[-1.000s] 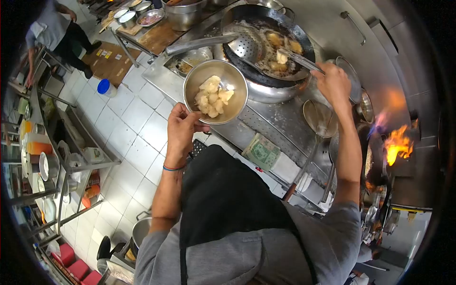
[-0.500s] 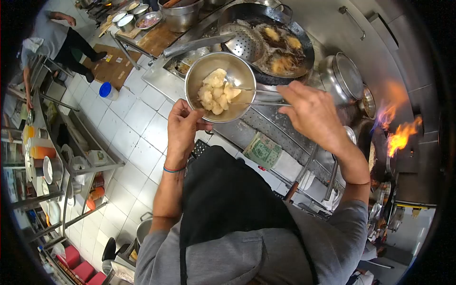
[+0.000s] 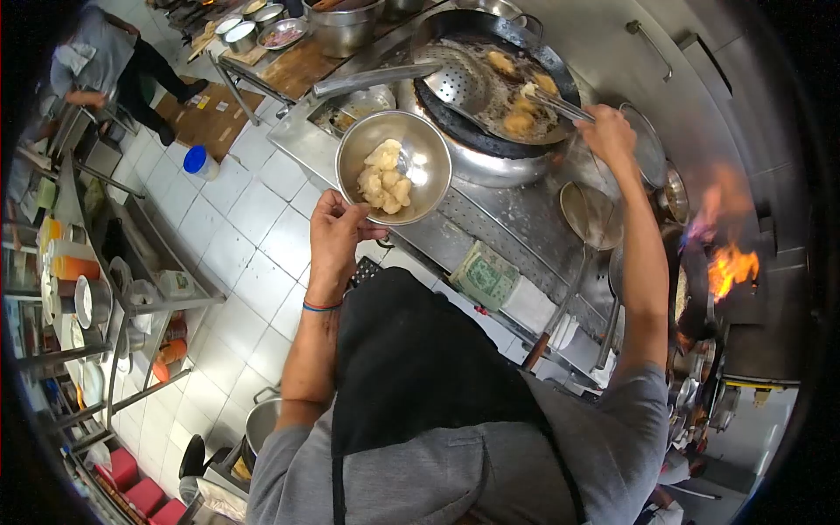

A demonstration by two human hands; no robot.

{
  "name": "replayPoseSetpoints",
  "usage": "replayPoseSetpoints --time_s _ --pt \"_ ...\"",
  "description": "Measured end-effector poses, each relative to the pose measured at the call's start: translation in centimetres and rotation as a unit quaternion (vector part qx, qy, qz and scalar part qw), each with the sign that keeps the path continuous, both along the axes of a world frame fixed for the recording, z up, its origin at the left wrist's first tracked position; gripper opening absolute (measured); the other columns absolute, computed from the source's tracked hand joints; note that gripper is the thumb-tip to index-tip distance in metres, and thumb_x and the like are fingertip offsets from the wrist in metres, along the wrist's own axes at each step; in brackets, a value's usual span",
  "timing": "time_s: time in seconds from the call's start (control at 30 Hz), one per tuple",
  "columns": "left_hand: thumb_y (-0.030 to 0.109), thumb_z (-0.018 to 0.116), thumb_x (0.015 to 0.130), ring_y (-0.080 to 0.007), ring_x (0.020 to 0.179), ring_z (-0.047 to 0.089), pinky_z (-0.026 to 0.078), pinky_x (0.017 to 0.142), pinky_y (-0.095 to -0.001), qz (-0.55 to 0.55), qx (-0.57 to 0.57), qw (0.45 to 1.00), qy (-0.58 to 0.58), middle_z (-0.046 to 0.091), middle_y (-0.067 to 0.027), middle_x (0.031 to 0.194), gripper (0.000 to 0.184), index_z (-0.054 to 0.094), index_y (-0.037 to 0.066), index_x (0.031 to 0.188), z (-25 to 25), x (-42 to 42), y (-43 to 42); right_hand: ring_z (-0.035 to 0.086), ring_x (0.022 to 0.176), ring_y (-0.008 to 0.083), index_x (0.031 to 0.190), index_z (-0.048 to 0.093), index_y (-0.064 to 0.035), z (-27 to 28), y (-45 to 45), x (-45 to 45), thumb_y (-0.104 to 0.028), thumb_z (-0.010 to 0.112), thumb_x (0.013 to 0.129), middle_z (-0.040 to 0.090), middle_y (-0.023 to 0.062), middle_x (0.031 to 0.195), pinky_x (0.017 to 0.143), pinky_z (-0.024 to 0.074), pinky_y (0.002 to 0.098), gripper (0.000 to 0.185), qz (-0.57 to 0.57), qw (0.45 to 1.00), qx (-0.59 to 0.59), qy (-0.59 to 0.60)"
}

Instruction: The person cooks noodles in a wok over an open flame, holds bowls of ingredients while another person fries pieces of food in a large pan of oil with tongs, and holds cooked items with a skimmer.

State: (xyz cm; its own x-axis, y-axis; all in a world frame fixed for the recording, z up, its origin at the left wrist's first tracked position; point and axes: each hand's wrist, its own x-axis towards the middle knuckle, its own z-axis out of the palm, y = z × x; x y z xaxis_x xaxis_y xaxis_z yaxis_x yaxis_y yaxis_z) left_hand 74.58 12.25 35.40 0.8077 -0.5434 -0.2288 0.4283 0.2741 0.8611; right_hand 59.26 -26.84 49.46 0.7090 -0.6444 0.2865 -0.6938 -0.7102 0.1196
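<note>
Clasping bowl (image 3: 432,166) rim in left hand (image 3: 339,229), tongs (image 3: 562,108) in right hand (image 3: 609,133), you best nip likely soft, slippery lumps (image 3: 385,182) mid-body.

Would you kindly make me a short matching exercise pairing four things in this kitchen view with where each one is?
Things:
1. Steel bowl
2. Metal tongs
3. Perforated ladle
4. Blue-lidded tub

Places:
A. On the floor
B. Gripped in the right hand, reaching over the wok
C. Held at its rim by the left hand
D. Partly over the wok, touched by neither hand

Right pairs: 1-C, 2-B, 3-D, 4-A.
</note>
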Motion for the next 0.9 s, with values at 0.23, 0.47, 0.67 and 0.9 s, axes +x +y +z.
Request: replayPoseSetpoints --time_s 0.23,0.47,0.67,0.9 --pt "0.001 0.062 0.088 -0.0224 0.059 0.068 0.061 0.054 -0.0331 0.009 -0.003 1.0 0.003 0.06 -0.0089 0.068 0.015 0.047 0.004 0.089 1.4 -0.4 0.6 0.065 0.098 0.0371 0.11 0.07 -0.0093 2.5 3.8 -0.8 -0.031 0.069 0.086 0.068 0.016 0.109 0.084 0.0509 0.0464 0.032 0.134 0.982 -0.052 -0.119" --pt "-0.002 0.059 0.087 -0.0188 0.056 0.065 0.06 0.052 -0.0303 -0.058 0.006 0.997 -0.043 0.059 -0.0076 0.071 0.016 0.045 0.004 0.085 3.6 -0.7 -0.1 0.068 0.08 0.0296 0.099 0.068 -0.0028 7.3 17.2 -1.4 -0.015 0.073 0.08 0.066 0.0133 0.091 0.068 0.0545 0.0388 0.023 0.351 0.935 0.048 -0.001" --pt "-0.002 0.061 0.087 -0.0155 0.053 0.063 0.06 0.051 -0.0289 -0.076 -0.017 0.995 -0.059 0.06 -0.0065 0.068 0.016 0.047 0.004 0.082 4.2 -1.4 -0.2 0.068 0.075 0.028 0.098 0.07 -0.0028 6.0 17.4 -0.4 -0.013 0.073 0.079 0.068 0.0117 0.09 0.065 0.0551 0.0388 0.022 0.372 0.927 0.032 0.04" --pt "-0.003 0.06 0.085 -0.0159 0.054 0.063 0.06 0.051 -0.0303 -0.01 0.037 0.999 -0.02 0.058 -0.0065 0.07 0.015 0.047 0.003 0.084 0.4 -0.1 0.7 0.069 0.09 0.0338 0.1 0.072 -0.0057 7.1 11.0 0.9 -0.024 0.072 0.081 0.069 0.0159 0.101 0.077 0.0518 0.0455 0.027 0.159 0.987 0.016 -0.022"
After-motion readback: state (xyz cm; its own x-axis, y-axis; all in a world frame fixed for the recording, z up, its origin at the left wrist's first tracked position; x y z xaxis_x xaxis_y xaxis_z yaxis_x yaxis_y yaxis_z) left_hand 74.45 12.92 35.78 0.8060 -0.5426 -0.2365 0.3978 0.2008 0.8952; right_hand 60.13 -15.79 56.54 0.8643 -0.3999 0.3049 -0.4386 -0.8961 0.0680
